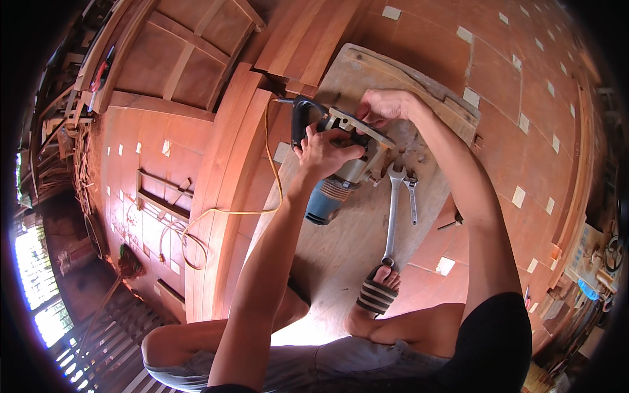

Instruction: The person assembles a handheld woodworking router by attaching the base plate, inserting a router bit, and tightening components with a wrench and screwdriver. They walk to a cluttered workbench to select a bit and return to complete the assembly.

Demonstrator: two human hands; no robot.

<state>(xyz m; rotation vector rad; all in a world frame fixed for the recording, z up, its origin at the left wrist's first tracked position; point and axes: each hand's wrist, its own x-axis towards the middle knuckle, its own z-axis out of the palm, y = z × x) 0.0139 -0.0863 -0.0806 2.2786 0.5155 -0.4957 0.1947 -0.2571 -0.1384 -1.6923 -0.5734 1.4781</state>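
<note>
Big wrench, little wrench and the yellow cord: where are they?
big wrench (392,209), head view, middle of its long handle
little wrench (413,204), head view, on its thin handle
yellow cord (230,211), head view, on the stretch crossing the wooden planks

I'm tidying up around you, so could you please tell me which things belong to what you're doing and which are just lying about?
In use:
- power tool, gripped by left hand and right hand
- its yellow cord
- wooden board under it

Lying about:
- large wrench and small wrench on the board
- curved planks
- broom
</note>
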